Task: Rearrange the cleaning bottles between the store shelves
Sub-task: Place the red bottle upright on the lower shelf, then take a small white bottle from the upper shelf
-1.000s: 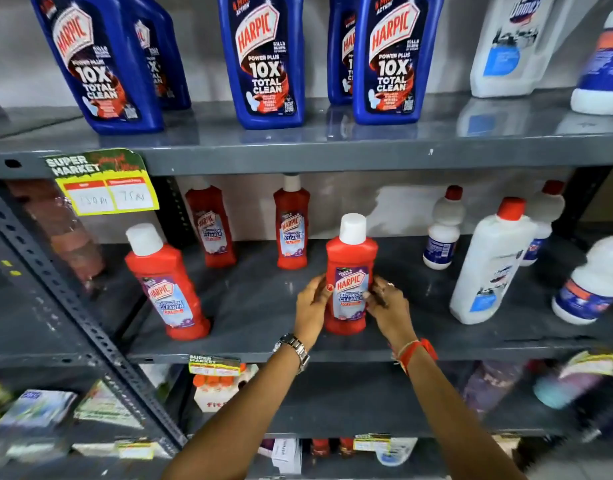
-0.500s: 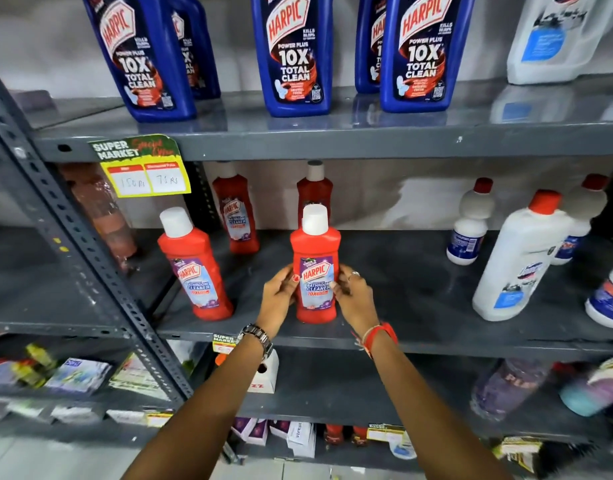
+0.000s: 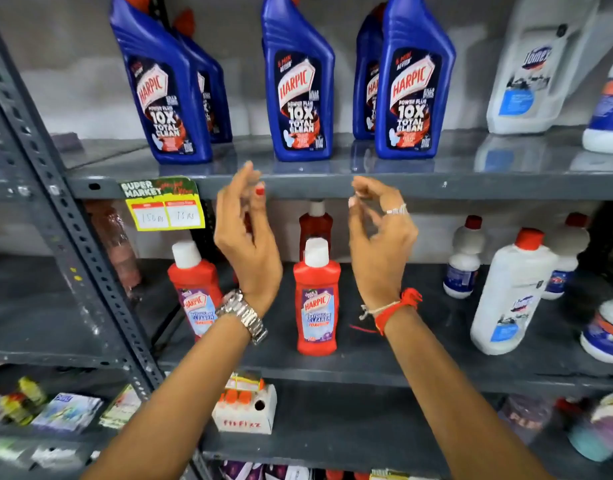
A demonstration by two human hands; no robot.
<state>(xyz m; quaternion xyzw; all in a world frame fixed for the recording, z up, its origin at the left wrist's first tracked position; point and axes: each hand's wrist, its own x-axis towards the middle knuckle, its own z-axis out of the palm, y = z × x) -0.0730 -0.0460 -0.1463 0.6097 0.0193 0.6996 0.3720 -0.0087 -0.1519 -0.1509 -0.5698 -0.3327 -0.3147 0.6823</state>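
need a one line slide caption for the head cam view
Both empty hands, left hand and right hand, raised either side of a red Harpic bottle standing on the middle shelf.

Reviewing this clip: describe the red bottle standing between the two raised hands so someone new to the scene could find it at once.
Start at the middle shelf of the grey metal rack, below the row of blue Harpic bottles. Near its front edge, between the left hand and right hand, stands the red Harpic bathroom cleaner. Unlike the red bottles around it, it stands fully unobstructed, white cap up, label facing out.
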